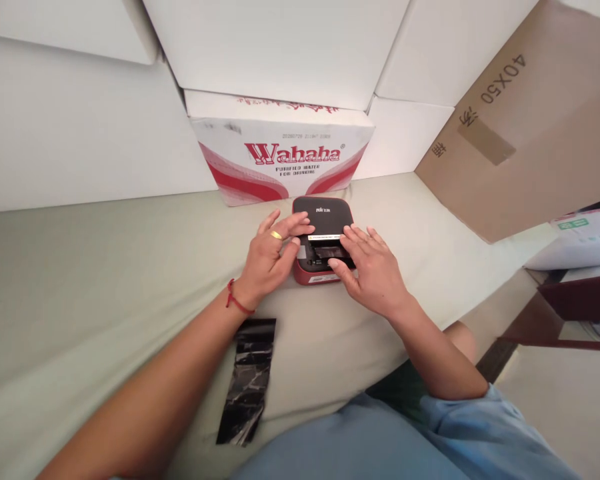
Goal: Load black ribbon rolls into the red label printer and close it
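Note:
A black box-shaped device [325,212] with a red base sits on the pale green sheet, with a white printed strip across its top. In the opening below that strip lies dark, shiny film [330,253]. My left hand [270,259], with a yellow ring and a red cord bracelet, rests at the device's left edge, fingers apart and their tips on its top. My right hand [375,275] lies over the right edge, fingers stretched out and thumb near the front of the opening. A creased black strip of film [250,380] lies by my left forearm.
Directly behind the device stands a white and red Wahaha water carton [295,157], with stacked white boxes [280,47] around it. A large brown cardboard box [540,120] leans at the right. White packages [587,233] and dark red furniture [580,300] are at far right.

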{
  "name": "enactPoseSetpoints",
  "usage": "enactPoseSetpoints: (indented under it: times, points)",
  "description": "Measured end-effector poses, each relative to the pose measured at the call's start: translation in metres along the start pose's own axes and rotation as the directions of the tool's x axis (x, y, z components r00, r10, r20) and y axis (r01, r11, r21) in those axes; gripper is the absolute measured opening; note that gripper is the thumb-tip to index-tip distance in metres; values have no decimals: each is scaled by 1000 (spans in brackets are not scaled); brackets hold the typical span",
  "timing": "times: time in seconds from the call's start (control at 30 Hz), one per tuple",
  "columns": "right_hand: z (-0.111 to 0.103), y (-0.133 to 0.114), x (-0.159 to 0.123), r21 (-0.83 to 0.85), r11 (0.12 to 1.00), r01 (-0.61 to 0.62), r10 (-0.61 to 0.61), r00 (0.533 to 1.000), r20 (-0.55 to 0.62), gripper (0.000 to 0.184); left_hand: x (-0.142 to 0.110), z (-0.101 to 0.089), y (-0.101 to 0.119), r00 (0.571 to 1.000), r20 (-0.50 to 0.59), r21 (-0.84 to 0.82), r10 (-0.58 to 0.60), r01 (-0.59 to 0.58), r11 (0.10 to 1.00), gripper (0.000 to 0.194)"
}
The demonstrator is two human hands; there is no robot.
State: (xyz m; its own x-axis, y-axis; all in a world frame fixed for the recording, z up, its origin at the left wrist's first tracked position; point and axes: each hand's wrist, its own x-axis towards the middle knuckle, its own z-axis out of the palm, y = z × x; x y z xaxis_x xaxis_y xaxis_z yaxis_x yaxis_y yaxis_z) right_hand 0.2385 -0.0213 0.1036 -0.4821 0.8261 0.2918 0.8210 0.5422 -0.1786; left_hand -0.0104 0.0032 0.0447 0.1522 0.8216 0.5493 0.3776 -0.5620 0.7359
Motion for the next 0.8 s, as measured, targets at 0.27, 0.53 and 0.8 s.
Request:
enactPoseSetpoints:
  times: [0.27,0.53,0.8]
  points:
    - [8,9,-3,75,996,-44,48,997,-56,44,-3,6,-22,999,19,-227,-36,40,973,60]
    - [28,8,-35,184,977,107,-48,953,-299,39,-7,19,-53,957,199,-666,-210,290,687,123]
    - [25,9,-47,171,956,238,-161,914,-372,38,-6,20,-49,953,220,-701,-207,302,645,121]
